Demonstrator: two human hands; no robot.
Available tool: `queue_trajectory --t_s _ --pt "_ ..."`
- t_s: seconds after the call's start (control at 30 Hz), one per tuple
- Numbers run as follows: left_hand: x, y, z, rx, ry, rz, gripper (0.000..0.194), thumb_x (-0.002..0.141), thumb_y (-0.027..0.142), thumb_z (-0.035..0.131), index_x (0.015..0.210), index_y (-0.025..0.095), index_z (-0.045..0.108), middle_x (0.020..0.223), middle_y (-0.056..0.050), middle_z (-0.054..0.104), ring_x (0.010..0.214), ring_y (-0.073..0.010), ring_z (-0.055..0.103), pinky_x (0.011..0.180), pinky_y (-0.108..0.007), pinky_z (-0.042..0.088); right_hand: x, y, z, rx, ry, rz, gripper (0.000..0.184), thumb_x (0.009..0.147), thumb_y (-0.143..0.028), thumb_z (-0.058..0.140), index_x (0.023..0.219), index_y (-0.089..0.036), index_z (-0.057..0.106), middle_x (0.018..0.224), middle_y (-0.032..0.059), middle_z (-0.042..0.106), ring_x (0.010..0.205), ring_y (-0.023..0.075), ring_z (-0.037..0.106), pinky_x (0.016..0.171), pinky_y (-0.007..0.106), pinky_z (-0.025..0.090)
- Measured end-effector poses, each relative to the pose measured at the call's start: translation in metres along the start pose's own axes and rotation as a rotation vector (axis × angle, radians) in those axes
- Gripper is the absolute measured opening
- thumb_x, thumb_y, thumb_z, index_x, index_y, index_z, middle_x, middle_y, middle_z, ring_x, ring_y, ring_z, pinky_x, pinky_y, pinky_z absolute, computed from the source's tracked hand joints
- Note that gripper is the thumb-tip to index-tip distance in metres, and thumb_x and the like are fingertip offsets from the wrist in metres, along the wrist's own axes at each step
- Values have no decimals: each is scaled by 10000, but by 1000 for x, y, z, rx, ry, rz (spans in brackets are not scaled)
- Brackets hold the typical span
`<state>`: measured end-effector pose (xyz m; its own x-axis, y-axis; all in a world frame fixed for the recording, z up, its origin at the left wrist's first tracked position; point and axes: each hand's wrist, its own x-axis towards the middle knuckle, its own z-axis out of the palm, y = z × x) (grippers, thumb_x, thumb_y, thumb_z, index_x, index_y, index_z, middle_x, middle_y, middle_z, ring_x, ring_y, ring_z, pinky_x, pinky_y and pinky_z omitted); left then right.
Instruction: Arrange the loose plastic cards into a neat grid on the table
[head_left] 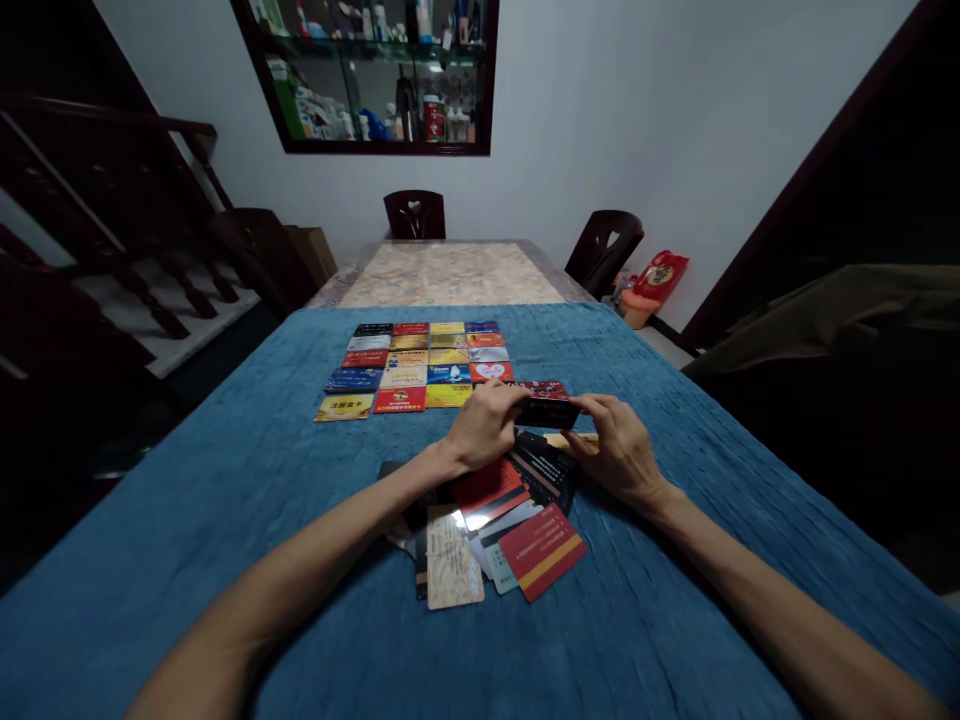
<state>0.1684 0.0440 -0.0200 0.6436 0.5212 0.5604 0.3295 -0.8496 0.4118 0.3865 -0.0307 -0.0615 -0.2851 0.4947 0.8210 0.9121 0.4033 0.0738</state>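
Note:
Between my two hands is a dark card (549, 413), tilted up, with a red patterned surface visible along its top. My left hand (486, 425) grips its left end, fingers closed. At its right end, my right hand (619, 450) pinches it between thumb and fingers. Under and in front of my hands lies a loose, overlapping pile of cards, among them a dark red card with a yellow stripe (544, 550), a red card (491, 495), a beige card (454, 560) and a black card (541, 465). A yellowish card (559, 441) lies beside my right hand.
Beyond my left hand, several colourful cards are laid in neat rows, with a gold card (343, 407) at the near left corner. A blue cloth (247, 510) covers the near table. Chairs (415, 214) stand around the far end. A stair railing (112, 200) is on the left.

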Motion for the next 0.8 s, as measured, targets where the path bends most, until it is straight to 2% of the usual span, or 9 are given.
queue_trajectory --t_s 0.3,0.57,0.8 --pt "0 -2 -1 16 -20 3 363 826 13 498 1135 133 649 1065 -104 717 969 -226 612 888 -421 533 8 -6 -4 -61 -1 -26 427 932 -229 557 1349 -191 471 1046 126 666 911 275 614 766 405 506" --pt "-2 2 -6 85 12 28 389 864 58 487 1237 152 546 1096 -104 678 975 -236 594 893 -401 511 12 -8 -7 -111 15 -13 454 897 -255 609 1338 -240 503 1119 129 624 1043 316 557 882 474 500" --pt "-13 -6 -27 294 -16 144 387 902 117 472 1288 105 494 1107 -148 651 1033 -276 586 902 -435 501 32 -16 -4 -130 32 -103 492 874 -262 655 1339 -224 499 1071 123 623 1000 307 556 852 457 514"
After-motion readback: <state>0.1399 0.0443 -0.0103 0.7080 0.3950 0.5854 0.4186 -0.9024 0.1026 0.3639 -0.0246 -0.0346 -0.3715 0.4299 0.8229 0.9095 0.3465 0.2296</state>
